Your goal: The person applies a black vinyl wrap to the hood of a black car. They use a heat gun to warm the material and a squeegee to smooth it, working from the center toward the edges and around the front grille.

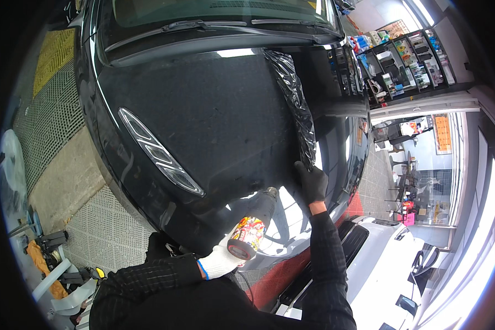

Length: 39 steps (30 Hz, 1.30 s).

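Note:
In front of me is the black car hood (192,104), with a long slatted vent (160,153) set into its left side. My left hand (220,260), in a white knit glove with a blue cuff edge, is closed around a heat gun (253,225) covered partly in bright stickers. The gun's nozzle points away from me, low over the hood's near part. My right hand (313,183), in a black glove, grips the near end of a wrinkled, glossy strip of black film (298,102). That strip runs up the hood toward the windshield, its folded edge standing off the surface.
Wipers (198,25) lie across the windshield base. At right, a white car (379,264) stands close by, and shelves (407,63) hold bottles and boxes. Grid floor tiles (110,234) lie at left, near scattered tools and parts (55,264). A thin cord (246,286) hangs below the gun.

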Motion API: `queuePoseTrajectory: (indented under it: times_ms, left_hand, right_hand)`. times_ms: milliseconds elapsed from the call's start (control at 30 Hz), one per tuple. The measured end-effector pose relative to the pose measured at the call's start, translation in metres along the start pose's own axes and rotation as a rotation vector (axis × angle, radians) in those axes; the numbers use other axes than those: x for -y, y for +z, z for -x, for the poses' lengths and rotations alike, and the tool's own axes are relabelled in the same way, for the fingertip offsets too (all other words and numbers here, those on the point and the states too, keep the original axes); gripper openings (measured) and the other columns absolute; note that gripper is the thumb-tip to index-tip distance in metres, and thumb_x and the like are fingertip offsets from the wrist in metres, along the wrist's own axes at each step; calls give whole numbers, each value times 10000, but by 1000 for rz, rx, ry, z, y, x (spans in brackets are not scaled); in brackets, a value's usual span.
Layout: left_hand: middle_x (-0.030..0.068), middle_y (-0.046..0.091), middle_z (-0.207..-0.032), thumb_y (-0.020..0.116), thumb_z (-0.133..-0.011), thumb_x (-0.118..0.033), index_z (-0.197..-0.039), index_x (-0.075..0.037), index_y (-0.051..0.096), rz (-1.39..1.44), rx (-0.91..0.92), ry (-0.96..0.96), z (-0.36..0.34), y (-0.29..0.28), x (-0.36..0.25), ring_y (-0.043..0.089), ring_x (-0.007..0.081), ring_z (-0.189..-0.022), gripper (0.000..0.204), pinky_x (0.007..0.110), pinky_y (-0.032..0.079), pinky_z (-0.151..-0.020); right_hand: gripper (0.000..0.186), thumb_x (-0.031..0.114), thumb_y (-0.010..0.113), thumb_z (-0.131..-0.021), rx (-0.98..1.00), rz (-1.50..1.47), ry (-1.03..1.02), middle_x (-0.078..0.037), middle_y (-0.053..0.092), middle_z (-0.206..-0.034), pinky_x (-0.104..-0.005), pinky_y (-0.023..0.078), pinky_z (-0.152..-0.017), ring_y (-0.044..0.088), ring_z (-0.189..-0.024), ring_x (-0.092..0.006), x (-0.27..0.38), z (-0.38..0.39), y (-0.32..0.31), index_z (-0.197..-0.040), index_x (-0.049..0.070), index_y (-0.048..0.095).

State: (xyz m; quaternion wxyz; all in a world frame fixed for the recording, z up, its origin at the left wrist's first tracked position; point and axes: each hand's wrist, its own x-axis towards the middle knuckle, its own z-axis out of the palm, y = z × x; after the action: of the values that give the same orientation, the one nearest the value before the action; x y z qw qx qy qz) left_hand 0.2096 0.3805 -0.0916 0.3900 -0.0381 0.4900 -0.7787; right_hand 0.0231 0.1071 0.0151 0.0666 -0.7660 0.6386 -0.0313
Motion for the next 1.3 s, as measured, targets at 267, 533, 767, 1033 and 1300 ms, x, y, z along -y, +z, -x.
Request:
queuePoseTrajectory:
  times_ms: [267,533,767,1033,1300]
  left_hand:
    - [140,690,-1263,586,-1095,-127,-1472,-49,515,-990,-144,292,12,15,12,669,190,-864,391,341,529,-659]
    - [78,676,-1086,624,-1072,-209,-1333,-9,607,-1000,-156,283,22,26,19,648,168,-763,329,312,516,-643]
    - [148,654,-999,557,-1047,-496,-1310,37,546,-693,-70,138,23,12,-2,636,266,-700,594,358,490,-574]
    - [186,663,-1088,480,-1058,-588,-1391,20,535,-587,-90,73,24,10,-3,642,313,-806,696,420,509,-627]
    - [191,662,-1243,465,-1109,-516,-1443,-53,556,-560,-51,56,20,6,-8,672,339,-1020,578,495,561,-795]
  right_hand:
    - [640,602,708,-962,90,-174,231,-276,772,-1044,-515,563,-863,750,-992,-448,-4,-3,-3,-1216,17,755]
    - [622,504,712,-975,-420,-114,225,-232,646,-1283,-545,544,-1000,638,-1231,-456,20,-54,49,-1395,70,562]
    - [552,571,662,-1006,-335,88,283,-167,715,-1104,-560,604,-851,737,-997,-434,26,-104,61,-1157,45,586]
    - [808,729,716,-895,-41,25,262,-261,784,-1122,-519,578,-958,755,-1080,-455,30,-101,11,-1220,-6,636]
    - [752,629,788,-852,250,-233,259,-245,806,-1033,-444,588,-907,795,-982,-373,25,-112,-9,-1159,-57,783]
